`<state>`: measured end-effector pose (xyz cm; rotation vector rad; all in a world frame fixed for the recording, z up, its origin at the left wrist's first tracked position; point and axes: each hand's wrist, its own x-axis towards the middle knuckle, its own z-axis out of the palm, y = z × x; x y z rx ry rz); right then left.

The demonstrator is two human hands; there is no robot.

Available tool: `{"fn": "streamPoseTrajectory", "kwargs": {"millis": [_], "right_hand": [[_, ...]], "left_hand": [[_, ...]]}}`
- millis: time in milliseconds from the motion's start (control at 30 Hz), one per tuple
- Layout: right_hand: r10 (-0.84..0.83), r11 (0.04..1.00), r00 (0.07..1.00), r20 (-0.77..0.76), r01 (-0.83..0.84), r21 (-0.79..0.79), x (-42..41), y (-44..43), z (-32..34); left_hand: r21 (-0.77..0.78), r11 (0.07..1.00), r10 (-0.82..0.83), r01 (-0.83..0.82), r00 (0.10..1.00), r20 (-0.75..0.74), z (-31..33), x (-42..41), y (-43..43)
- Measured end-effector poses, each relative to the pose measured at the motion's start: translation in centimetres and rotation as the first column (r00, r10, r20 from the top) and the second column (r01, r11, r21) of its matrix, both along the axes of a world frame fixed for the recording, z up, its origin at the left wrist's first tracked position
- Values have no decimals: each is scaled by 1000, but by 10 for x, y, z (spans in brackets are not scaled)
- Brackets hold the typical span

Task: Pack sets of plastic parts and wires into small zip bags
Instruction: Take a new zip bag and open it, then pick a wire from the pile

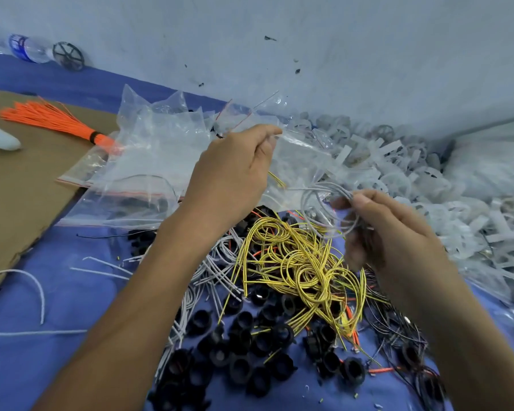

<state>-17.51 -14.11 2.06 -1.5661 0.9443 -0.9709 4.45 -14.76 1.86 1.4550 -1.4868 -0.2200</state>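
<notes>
Pinching the top edge of a small clear zip bag (297, 143) between thumb and fingers, the left hand (235, 176) holds it above the table (72, 295). Just to its right, the right hand (389, 232), a little blurred, grips a coil of grey wire (321, 203) in its curled fingers, close to the bag's lower edge. Beneath both hands lies a tangle of yellow wires (303, 265) over scattered black plastic parts (247, 339) and loose white wires (214, 274) on the blue-covered table. A heap of white plastic parts (433, 179) fills the right side against the wall. To the left a pile of empty zip bags (149, 152) rests partly on a sheet of cardboard (24, 191), beside a tied bundle of orange wires (51, 118).
</notes>
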Motion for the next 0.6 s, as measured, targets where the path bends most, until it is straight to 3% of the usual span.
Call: {"fn": "streamPoseTrajectory", "kwargs": {"millis": [100,200,300,367,500,600], "right_hand": [[5,1000,998,-67,-3,22,18,-18,8],[92,972,996,22,-94,216,49,-37,12],[215,939,974,72,-227,260,86,-47,12],[206,927,970,132,-236,291,106,-48,8],[162,938,985,55,-171,301,123,-53,0],[140,932,986,91,-162,325,102,-48,6]], "left_hand": [[17,1000,-18,17,998,56,0,-6,2],[42,997,-66,62,993,96,1,-10,4],[57,994,-98,92,988,121,1,-13,4],[64,996,-73,65,987,145,1,-10,3],[81,996,-39,29,990,132,-1,-2,1],[65,998,-26,18,993,117,-1,-1,2]]}}
